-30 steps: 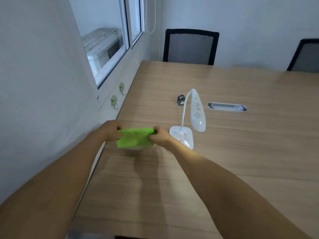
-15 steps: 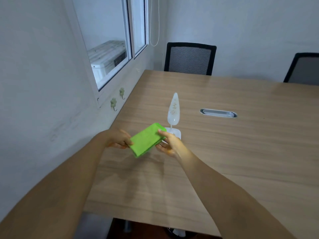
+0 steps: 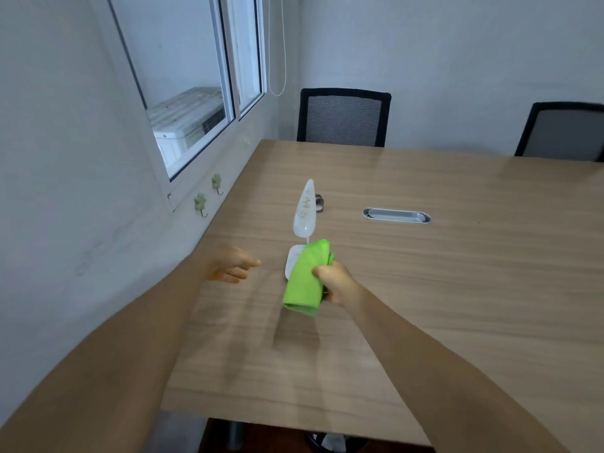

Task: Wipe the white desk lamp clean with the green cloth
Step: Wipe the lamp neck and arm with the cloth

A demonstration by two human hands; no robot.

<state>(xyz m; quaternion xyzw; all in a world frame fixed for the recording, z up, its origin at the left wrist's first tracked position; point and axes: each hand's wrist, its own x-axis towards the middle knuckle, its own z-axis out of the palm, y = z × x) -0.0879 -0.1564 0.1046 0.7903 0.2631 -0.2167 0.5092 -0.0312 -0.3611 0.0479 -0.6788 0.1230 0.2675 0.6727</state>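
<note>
The white desk lamp (image 3: 305,210) stands on the wooden table, its leaf-shaped head tilted up and its flat base (image 3: 292,259) partly hidden behind the cloth. My right hand (image 3: 333,279) grips the folded green cloth (image 3: 305,281), held upright just in front of the lamp base. My left hand (image 3: 233,264) hovers left of the cloth near the table's left edge, fingers apart and holding nothing.
The wooden table (image 3: 441,273) runs along the wall and window on the left. A metal cable slot (image 3: 396,215) lies right of the lamp, and a small metal object (image 3: 319,204) sits behind it. Two black chairs (image 3: 343,117) stand at the far side.
My left hand let go of the cloth and drew away to the left. My right hand turned the cloth upright and moved it in front of the lamp base.
</note>
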